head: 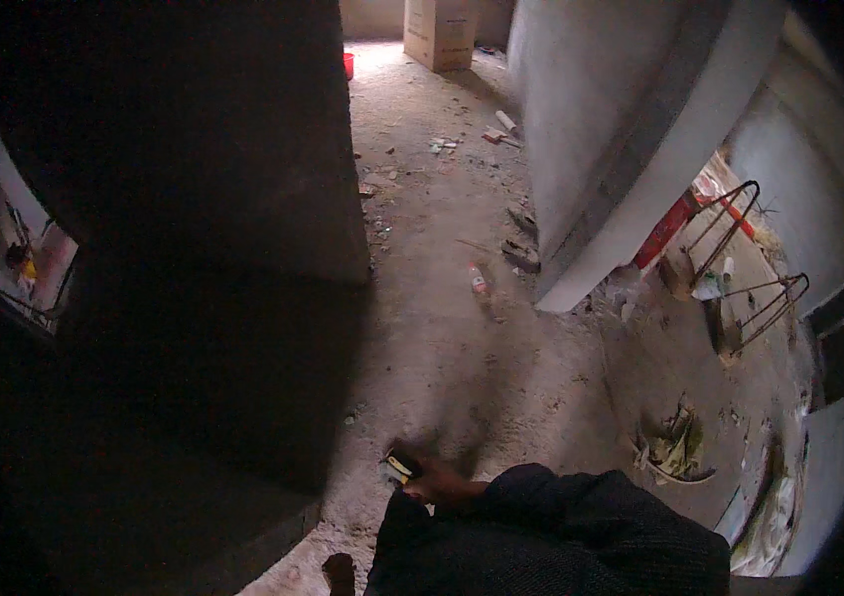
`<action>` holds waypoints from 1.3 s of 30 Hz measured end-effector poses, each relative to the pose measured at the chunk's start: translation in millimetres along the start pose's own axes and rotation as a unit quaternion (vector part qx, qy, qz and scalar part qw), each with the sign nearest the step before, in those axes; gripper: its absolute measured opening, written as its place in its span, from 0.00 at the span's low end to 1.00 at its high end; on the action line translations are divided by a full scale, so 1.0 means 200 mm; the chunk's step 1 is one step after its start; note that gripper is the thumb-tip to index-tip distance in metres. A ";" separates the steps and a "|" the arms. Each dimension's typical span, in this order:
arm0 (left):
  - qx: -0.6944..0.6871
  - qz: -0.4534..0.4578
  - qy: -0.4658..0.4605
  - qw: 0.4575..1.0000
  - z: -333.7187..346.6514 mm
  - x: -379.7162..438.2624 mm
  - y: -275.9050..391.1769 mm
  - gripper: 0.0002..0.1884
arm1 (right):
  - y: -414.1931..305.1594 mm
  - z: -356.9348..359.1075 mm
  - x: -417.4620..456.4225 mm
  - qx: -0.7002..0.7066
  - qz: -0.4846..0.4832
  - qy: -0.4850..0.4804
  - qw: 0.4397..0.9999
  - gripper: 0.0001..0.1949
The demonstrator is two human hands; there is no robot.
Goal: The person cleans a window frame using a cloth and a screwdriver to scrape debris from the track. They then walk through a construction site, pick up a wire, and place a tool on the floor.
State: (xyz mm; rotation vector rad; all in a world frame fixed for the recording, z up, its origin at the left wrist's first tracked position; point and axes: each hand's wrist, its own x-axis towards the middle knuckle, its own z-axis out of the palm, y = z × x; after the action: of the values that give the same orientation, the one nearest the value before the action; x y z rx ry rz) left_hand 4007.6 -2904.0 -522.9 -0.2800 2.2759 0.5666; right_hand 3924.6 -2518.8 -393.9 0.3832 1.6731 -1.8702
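Note:
My right hand (440, 483) reaches in from a dark sleeve at the bottom middle. Its fingers are closed around a small black-and-yellow object (398, 468), too dim and blurred to name exactly. A second dark sleeve (401, 514) comes up close beside it. My left hand cannot be told apart from the shadow and the held object there. Below both hands is a dusty, rough concrete floor (422, 372). A brown shape (338, 572), perhaps the toe of a shoe, shows at the bottom edge.
A plastic bottle (478, 279) lies ahead, with rubble (444, 145) beyond. A cardboard box (440, 33) and red bucket (348, 65) stand far back. Dark wall (206, 186) flanks the left, a wall edge (601, 246) the right. Metal-framed stands (727, 313) and a debris-filled basin (675, 454) sit right.

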 end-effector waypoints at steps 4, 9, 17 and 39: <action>0.022 0.049 -0.010 0.999 -0.15 0.27 0.15 0.16 | -0.12 -0.08 0.02 0.027 -0.010 0.058 0.998 0.30; 0.067 0.094 -0.033 0.993 -0.33 0.58 0.33 0.14 | -0.29 -0.15 0.15 -0.154 0.059 0.109 0.980 0.29; 0.159 0.140 -0.082 0.974 -0.58 0.97 0.66 0.12 | -0.30 -0.25 0.30 0.034 0.009 0.185 0.982 0.25; 0.264 0.306 -0.119 0.907 -0.70 1.72 2.23 0.08 | -1.01 -1.68 0.64 0.168 0.030 0.314 0.934 0.23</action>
State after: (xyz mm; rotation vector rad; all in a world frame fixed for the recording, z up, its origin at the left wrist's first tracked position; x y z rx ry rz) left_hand 3520.5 -2590.1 -547.8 0.7554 2.1524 0.2396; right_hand 3645.8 -2215.5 -361.9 1.2724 1.6739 -2.1241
